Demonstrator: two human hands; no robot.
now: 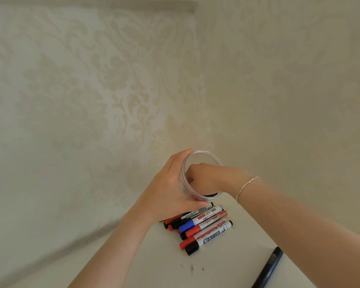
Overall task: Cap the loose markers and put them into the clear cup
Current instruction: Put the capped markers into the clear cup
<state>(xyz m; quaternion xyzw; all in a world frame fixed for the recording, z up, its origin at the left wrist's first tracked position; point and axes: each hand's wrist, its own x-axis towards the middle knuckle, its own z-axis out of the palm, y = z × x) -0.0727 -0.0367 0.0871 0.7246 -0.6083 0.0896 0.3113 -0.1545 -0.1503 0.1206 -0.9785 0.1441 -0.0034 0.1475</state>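
Note:
A clear cup (211, 155) stands at the back of the white table, tipped toward me. My left hand (170, 188) grips its left wall. My right hand (204, 177) reaches into the cup's mouth with curled fingers; what it holds is hidden. Something dark shows at the cup's bottom. In front of the cup lies a pile of capped markers (204, 225) with red, black and blue caps, their bodies white with printed labels. The pile touches my left hand.
A dark pen (268, 267) lies alone on the white table (227, 271) at the lower right. Patterned wallpaper walls (112, 90) meet in a corner right behind the cup. Small dark marks dot the table near the front.

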